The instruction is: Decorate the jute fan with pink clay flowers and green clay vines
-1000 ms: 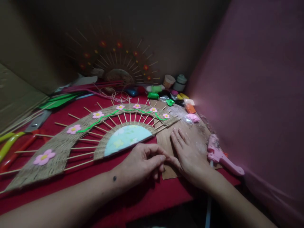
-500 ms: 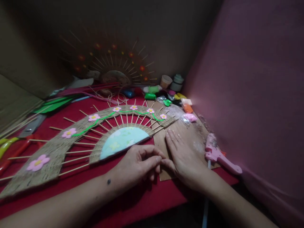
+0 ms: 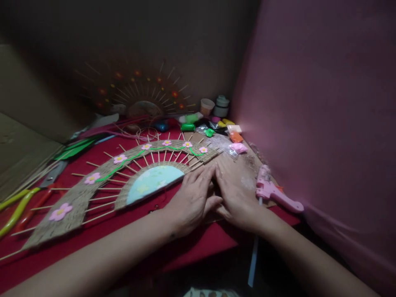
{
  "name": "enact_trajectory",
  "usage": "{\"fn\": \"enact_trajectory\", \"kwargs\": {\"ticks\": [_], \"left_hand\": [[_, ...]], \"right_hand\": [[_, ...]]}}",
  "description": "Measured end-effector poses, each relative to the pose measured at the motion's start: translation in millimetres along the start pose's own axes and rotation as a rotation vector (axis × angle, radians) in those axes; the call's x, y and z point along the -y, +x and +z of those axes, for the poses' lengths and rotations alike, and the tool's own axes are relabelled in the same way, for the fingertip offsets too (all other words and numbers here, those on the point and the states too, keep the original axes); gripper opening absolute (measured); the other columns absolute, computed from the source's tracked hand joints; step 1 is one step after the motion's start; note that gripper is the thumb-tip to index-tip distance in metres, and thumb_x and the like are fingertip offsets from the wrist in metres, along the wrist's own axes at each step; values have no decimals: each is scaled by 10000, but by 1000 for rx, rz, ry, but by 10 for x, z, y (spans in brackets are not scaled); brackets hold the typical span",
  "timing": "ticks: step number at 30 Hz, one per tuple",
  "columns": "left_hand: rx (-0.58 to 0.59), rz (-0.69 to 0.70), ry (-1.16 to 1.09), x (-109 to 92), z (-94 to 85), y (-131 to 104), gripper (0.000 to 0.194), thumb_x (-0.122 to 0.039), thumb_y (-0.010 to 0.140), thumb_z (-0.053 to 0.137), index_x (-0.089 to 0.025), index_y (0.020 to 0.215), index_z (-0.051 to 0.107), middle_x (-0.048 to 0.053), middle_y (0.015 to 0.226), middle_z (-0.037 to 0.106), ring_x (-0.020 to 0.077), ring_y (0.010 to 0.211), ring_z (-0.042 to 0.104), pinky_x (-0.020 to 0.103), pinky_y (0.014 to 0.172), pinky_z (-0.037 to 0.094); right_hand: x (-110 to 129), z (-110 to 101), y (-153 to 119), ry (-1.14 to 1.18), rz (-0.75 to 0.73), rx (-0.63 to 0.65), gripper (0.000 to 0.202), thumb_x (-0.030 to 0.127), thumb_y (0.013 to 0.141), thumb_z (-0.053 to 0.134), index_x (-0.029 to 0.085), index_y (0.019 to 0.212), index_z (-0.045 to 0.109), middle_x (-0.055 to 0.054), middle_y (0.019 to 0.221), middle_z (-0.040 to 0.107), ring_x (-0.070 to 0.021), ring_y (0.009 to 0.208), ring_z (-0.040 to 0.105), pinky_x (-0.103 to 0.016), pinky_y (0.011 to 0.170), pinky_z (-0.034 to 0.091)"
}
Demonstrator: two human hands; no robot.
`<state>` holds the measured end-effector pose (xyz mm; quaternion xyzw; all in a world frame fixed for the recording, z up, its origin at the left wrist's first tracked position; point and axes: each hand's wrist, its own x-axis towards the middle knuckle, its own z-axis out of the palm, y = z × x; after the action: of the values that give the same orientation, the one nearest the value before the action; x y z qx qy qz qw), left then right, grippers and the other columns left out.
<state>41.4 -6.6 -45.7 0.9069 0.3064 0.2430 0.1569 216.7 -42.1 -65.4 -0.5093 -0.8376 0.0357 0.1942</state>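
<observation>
My left hand [image 3: 194,200] and my right hand [image 3: 236,202] meet over a brown board [image 3: 229,163], their fingertips together and thumbs close. Fingers on both hands are stretched out, and nothing shows in either; the space under the palms is hidden. Just left of them lies a woven fan [image 3: 74,210] with thin sticks, pink clay flowers [image 3: 61,212] and a wavy green clay strand [image 3: 136,155]. Its pale blue half-round centre [image 3: 154,181] is nearest my left hand. A pink glue gun [image 3: 270,190] with a glue stick rests right of my right hand.
Clay packets [image 3: 236,138], a plastic cup [image 3: 207,106] and a lidded jar [image 3: 221,106] stand behind the board. Scissors [image 3: 21,208] lie at the left on the red cloth [image 3: 185,255]. Another flowered fan [image 3: 145,88] leans on the back wall. A pink sheet [image 3: 324,103] hangs at right.
My left hand has moved right and forward and its curled fingers have straightened against my right hand. My right hand stays over the board. The view has shifted a little.
</observation>
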Motion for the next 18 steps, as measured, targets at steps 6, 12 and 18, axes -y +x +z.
{"fn": "enact_trajectory", "kwargs": {"ticks": [6, 12, 18], "left_hand": [[93, -24, 171, 6, 134, 7, 741, -522, 901, 376, -12, 1415, 218, 236, 1441, 342, 294, 1361, 273, 479, 1099, 252], [115, 79, 344, -137, 121, -262, 776, -576, 891, 316, 11, 1397, 273, 231, 1411, 393, 305, 1339, 326, 476, 1109, 244], [152, 20, 403, -52, 91, -80, 739, -539, 916, 302, 38, 1379, 305, 238, 1416, 379, 309, 1349, 304, 508, 1116, 212]], "right_hand": [[11, 2, -19, -74, 14, 78, 772, 288, 821, 504, -77, 1415, 174, -320, 1446, 252, -351, 1363, 219, -526, 1082, 272], [248, -120, -173, -153, 3, 166, 699, 303, 834, 525, -97, 1364, 307, -312, 1423, 294, -381, 1336, 261, -523, 1074, 301], [185, -134, 40, -258, 6, 213, 678, 310, 862, 498, -89, 1372, 300, -286, 1444, 256, -364, 1356, 208, -489, 1107, 242]]}}
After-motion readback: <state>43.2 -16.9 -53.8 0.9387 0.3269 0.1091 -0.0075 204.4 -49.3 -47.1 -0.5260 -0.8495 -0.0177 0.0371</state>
